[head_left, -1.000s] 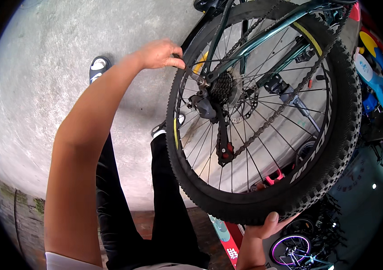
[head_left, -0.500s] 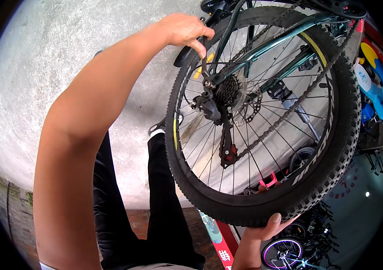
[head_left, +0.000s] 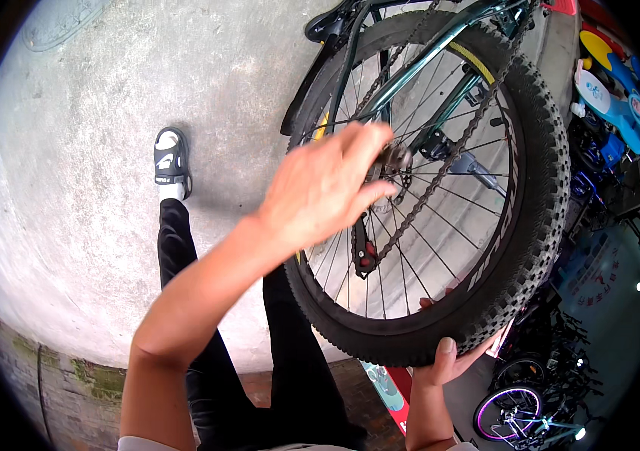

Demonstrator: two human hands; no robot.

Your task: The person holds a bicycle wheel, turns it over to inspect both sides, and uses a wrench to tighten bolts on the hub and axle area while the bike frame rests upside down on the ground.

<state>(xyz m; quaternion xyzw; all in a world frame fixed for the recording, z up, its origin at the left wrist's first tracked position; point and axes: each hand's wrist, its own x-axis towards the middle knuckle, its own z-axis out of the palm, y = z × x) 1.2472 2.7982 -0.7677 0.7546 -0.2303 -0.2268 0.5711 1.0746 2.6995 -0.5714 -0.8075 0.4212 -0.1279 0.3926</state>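
Note:
A bicycle's rear wheel point(head_left: 534, 195) with a knobbly black tyre fills the right half of the view. My right hand point(head_left: 444, 368) grips its lower edge, thumb on the tyre and a fingertip showing inside the rim. In front of the hub, my left hand point(head_left: 327, 184) is smeared by motion. Its thumb and forefinger point toward a blurred metallic patch at the hub, and whatever it holds cannot be made out. The hand hides the sprockets and most of the derailleur. Below it show the derailleur's lower pulley cage point(head_left: 365, 255) and the chain point(head_left: 440, 184).
The dark green frame point(head_left: 440, 45) runs above the hub, beside a black mudguard point(head_left: 308, 83). Pale concrete point(head_left: 94, 210) lies left, with my sandalled foot point(head_left: 172, 161) on it. Blue and yellow children's ride-on toys point(head_left: 609, 90) and other bicycles point(head_left: 511, 413) stand at right.
My left hand has come down from the dark wrench above the hub to in front of the hub. The wheel has shifted slightly left, still in my right hand. One foot has stepped left.

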